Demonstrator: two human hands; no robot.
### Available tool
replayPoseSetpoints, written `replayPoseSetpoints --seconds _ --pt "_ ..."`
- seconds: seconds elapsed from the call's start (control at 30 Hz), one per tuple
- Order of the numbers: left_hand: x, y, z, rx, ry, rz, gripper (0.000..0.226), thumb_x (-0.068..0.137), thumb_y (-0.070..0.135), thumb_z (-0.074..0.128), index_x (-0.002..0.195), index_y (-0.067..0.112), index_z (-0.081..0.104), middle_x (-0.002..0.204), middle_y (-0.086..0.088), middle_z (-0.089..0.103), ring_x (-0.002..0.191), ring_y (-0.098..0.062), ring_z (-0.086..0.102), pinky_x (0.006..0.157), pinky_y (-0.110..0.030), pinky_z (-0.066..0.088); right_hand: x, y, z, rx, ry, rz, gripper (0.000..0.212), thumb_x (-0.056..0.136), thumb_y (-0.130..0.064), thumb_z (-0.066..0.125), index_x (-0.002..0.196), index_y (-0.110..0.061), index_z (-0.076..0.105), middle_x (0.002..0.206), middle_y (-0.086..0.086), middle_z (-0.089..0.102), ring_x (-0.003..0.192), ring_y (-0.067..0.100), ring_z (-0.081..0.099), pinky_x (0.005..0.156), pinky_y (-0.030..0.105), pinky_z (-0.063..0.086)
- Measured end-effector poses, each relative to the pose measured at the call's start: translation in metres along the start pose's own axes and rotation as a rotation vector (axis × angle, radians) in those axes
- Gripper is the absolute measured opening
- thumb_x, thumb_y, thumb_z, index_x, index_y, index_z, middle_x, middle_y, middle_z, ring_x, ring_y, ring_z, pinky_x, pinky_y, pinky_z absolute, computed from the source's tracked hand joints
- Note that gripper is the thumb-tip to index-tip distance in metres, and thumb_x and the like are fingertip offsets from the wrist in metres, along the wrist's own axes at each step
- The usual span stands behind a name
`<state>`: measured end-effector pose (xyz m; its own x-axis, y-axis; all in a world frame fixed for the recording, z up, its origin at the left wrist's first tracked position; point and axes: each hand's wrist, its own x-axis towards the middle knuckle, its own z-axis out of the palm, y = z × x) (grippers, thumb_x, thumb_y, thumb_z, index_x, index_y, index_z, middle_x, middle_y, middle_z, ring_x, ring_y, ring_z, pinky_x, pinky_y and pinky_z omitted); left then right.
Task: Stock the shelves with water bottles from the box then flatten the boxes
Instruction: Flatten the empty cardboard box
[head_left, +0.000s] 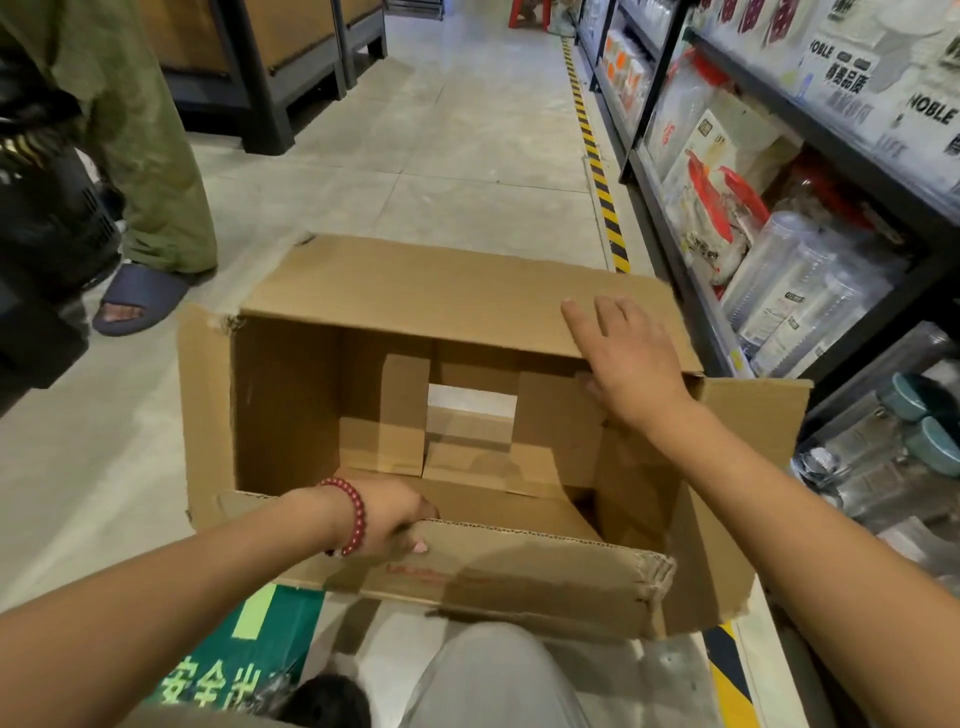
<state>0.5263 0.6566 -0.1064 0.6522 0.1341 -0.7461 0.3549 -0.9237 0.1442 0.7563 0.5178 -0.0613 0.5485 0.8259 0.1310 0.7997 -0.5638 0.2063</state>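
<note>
I have the box (415, 415) in both hands and, as I read it, the stocking part is finished: there are no bottles left inside, only loose cardboard dividers (400, 421), and floor shows through a gap where the bottom flaps have parted. My left hand (389, 519) grips the near wall of the box, fingers hooked over the edge to the inside and thumb on the outer face, a red bead bracelet (353, 514) just behind it on the wrist. My right hand (623, 358) lies flat with straight fingers on the far flap, pressing it rather than gripping it. Beyond that right hand, the shelves (779, 270) hold clear bottles (800, 301), so I judge the goods are already up there. What remains is flattening: the box stands square between my hands with all four top flaps splayed out. Past my left hand, well apart from the box, another person (150, 156) stands in the aisle.
</note>
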Motion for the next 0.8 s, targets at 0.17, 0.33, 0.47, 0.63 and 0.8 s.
replayPoseSetpoints --seconds 0.17,0.33,0.47,0.63,0.8 --pt "0.025 0.007 0.013 0.087 0.082 0.066 0.021 0.097 0.03 0.047 0.109 0.015 0.055 0.081 0.007 0.053 0.076 -0.011 0.053 0.075 -0.024 0.048 -0.009 -0.005 0.006 0.076 0.002 -0.016 0.076 0.087 -0.002 0.058 0.15 -0.02 0.02 0.151 0.016 0.033 0.138 0.033 0.032 0.11 0.043 0.032" --pt "0.047 -0.004 0.016 0.318 0.208 -0.072 0.039 0.095 0.006 0.047 0.133 0.011 0.042 0.12 -0.011 0.058 0.107 -0.027 0.058 0.088 -0.034 0.049 -0.009 -0.003 0.018 0.07 0.049 -0.016 0.089 0.079 0.005 0.065 0.151 -0.017 0.017 0.153 0.018 0.025 0.141 0.037 0.022 0.117 0.05 0.018" --pt "0.062 -0.031 0.005 0.216 0.305 -0.226 0.048 0.091 0.018 0.056 0.136 0.023 0.039 0.119 -0.003 0.059 0.104 -0.021 0.058 0.085 -0.033 0.053 0.0 -0.013 0.024 0.079 -0.016 0.007 0.092 0.081 0.0 0.066 0.151 -0.016 0.009 0.155 0.017 0.018 0.142 0.036 0.015 0.118 0.05 0.011" --pt "0.065 -0.029 -0.006 0.254 0.427 -0.143 0.037 0.093 0.028 0.054 0.129 0.027 0.047 0.116 0.001 0.061 0.1 -0.017 0.059 0.077 -0.028 0.052 0.022 -0.044 0.021 0.065 -0.059 0.077 0.108 0.071 -0.002 0.075 0.15 -0.016 0.004 0.155 0.02 0.012 0.144 0.036 0.008 0.115 0.058 0.009" --pt "0.07 -0.019 0.001 0.385 0.29 -0.143 0.021 0.094 0.025 0.054 0.113 0.019 0.061 0.101 -0.002 0.064 0.088 -0.018 0.06 0.077 -0.028 0.054 0.008 -0.071 0.028 0.073 -0.081 0.038 0.095 0.083 0.001 0.063 0.151 -0.013 -0.003 0.156 0.024 0.005 0.145 0.039 0.002 0.113 0.062 0.005"
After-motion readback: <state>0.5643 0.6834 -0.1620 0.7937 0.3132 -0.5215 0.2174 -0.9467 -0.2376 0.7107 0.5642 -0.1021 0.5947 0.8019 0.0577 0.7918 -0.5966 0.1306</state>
